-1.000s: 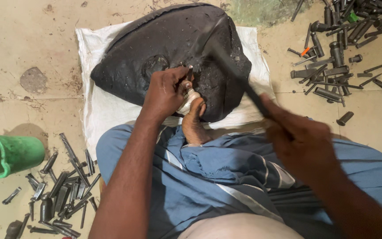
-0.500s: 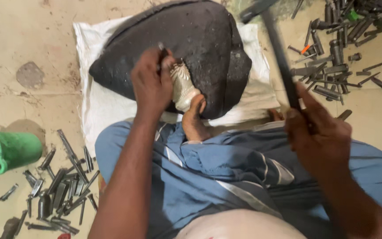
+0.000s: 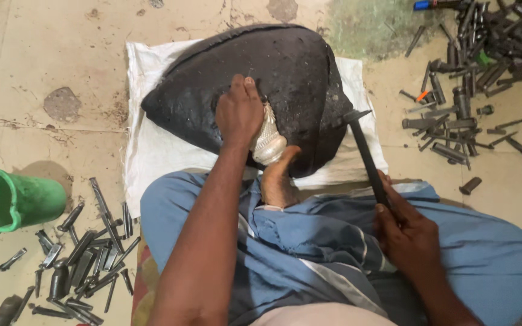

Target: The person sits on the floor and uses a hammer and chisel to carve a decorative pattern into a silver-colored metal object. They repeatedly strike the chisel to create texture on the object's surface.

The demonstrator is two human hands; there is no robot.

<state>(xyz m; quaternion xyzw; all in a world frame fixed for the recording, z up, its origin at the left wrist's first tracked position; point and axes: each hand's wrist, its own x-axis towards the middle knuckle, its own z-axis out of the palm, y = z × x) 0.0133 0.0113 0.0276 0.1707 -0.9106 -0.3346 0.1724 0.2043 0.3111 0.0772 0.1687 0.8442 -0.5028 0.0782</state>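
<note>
Seated on the floor, blue cloth (image 3: 333,241) over the lap, a bare foot (image 3: 278,176) tucked up in front of it.

Right hand (image 3: 407,232) is nearest the body, out over the right thigh, fingers wrapped tight round the low end of a hammer (image 3: 367,151). The handle's long axis slants up and inward from that hand, toward the left hand; the dark head sits at the far tip, over the right slope of the black mound (image 3: 273,72), clear of the silver piece (image 3: 268,137) and to its right.

Left hand (image 3: 238,113) is farther forward, arm stretched straight out. It is closed, fingers curled down, over the upper end of the silver piece, a small pale embossed metal object. Whether a punch is pinched in those fingers cannot be told. The piece lies just under and to the right of this hand, its free end pointing back toward the foot, touching or nearly touching the toes, and it rests against the near face of the mound. Left hand is on it; right hand is well apart from it.

Beyond both hands the mound lies on a white sack (image 3: 152,151) spread on the floor.

Left of the left arm: green bucket (image 3: 13,202), scattered steel punches (image 3: 86,247). Far right, beyond the hammer: a larger heap of tools (image 3: 478,78).
</note>
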